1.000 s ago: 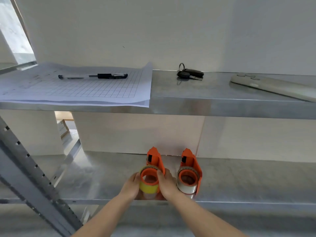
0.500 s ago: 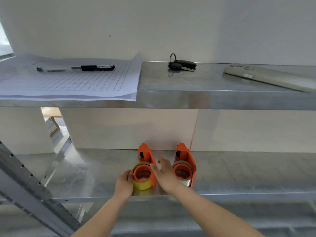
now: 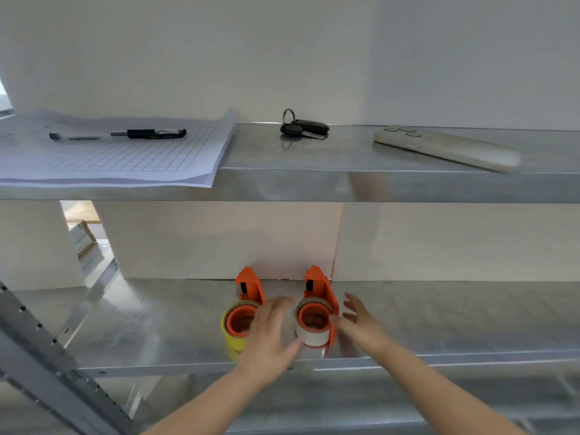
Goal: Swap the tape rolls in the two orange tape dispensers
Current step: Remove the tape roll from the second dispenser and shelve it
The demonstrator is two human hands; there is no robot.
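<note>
Both open hands, left hand (image 3: 270,332) and right hand (image 3: 361,324), flank the orange plastic dispenser holding whitish tape (image 3: 315,318) near the metal shelf's front edge (image 3: 439,361); a clumsy grab could tip it off.

Both hands motion-blurred: left hand (image 3: 270,335) smeared across the gap between the two dispensers, hiding the right edge of the yellow roll (image 3: 233,339) and the left dispenser's (image 3: 249,285) base; whether its fingers touch the white roll (image 3: 309,335) cannot be told. Right hand (image 3: 361,324) blurred beside the right dispenser (image 3: 321,288), contact likewise unclear. Paper sheets (image 3: 103,155) cut off by the left frame edge; print on the pen (image 3: 147,133) too small to read.
</note>
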